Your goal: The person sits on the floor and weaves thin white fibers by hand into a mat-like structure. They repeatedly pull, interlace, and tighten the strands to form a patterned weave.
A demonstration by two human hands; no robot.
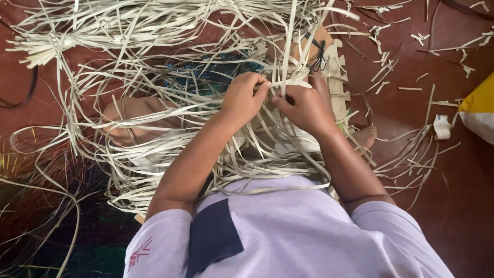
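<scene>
Plainly the weaving is only partly done; a short woven panel (pixel 337 77) with a stepped edge shows just beyond the right hand (pixel 303 105), while most of the pale flat strips (pixel 154 31) lie loose and tangled over the person's lap and the reddish floor (pixel 447 180). Both hands sit close together at the middle of the tangle, almost touching; the left hand (pixel 244 98) is closed with its fingertips pinched on an upright strip (pixel 289 46), and the right hand is curled shut on strips just beside it, though which ones I cannot tell. By my judgement much is left, for the unwoven lengths far outnumber the woven part; a bundle of strips lies at the far left, uncut ends fanning outward. Around this, trimmed offcuts (pixel 383 62) scatter on the floor to the right; a small white roll (pixel 441 126) lies near a yellow-and-white bag (pixel 481 110); dark coloured fibres (pixel 41 195) lie at the left. Loose strips cross over the forearms and hide the work below the hands.
</scene>
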